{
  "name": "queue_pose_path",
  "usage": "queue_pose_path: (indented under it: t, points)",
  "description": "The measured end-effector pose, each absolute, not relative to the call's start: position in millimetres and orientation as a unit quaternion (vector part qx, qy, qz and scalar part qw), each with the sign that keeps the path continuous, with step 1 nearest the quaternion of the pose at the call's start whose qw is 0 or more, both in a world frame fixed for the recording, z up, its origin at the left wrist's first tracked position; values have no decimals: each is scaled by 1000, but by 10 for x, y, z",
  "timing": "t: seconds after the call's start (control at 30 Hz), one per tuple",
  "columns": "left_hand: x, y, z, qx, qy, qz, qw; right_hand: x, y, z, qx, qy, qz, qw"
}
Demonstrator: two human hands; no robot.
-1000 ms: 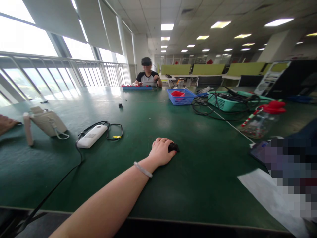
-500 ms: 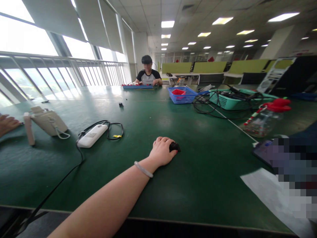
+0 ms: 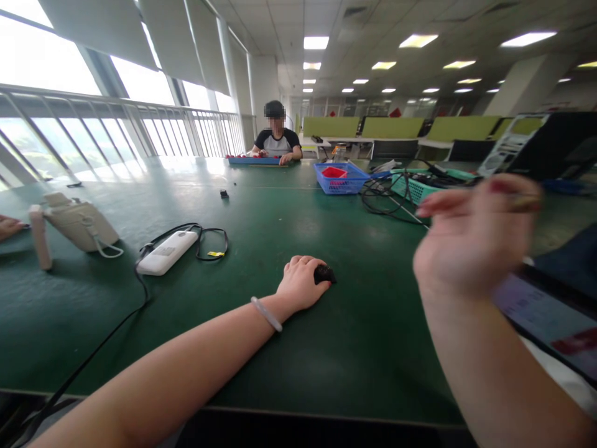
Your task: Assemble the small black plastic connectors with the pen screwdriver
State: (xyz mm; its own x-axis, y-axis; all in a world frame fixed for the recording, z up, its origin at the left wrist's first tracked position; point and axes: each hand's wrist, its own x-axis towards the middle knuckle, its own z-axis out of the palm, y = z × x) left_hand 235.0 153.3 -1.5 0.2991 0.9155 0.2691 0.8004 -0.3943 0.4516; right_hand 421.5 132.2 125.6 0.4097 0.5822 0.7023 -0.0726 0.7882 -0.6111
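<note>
On the green table, my left hand [image 3: 303,280] lies palm down with its fingers bent around a small black object [image 3: 325,274]. Only that object's right end shows, so its kind is hidden. A pale bangle [image 3: 267,313] circles the left wrist. My right hand [image 3: 473,236] is lifted above the table's right side, blurred, its fingers curled in. Something small and yellowish-brown [image 3: 525,201] shows at those fingers, too smeared to name. Behind the right wrist lies a tablet-like device [image 3: 548,323] with a lit screen.
A white power strip [image 3: 168,252] with a black cable lies left, near a beige bag-like item [image 3: 81,224]. Farther back are a blue basket [image 3: 342,183], a teal basket [image 3: 417,190] with cables, and a small black piece [image 3: 224,194]. Across the table sits a person [image 3: 277,140].
My right hand has come into view, raised at the right, covering the bottle's place. My left hand stays around the black object. The view has shifted slightly.
</note>
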Motion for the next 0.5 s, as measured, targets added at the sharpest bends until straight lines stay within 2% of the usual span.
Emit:
queue_pose_path:
  t: [0.2, 0.33, 0.5]
  points:
    - [2336, 1558, -1, 788, 543, 254, 140, 4164, 1841, 662, -362, -397, 501, 678]
    - [2334, 1561, 6, 795, 536, 249, 139, 4203, 1921, 384, -375, -360, 521, 677]
    - [2320, 1563, 16, 803, 529, 233, 147, 4165, 1866, 295, -374, -410, 495, 669]
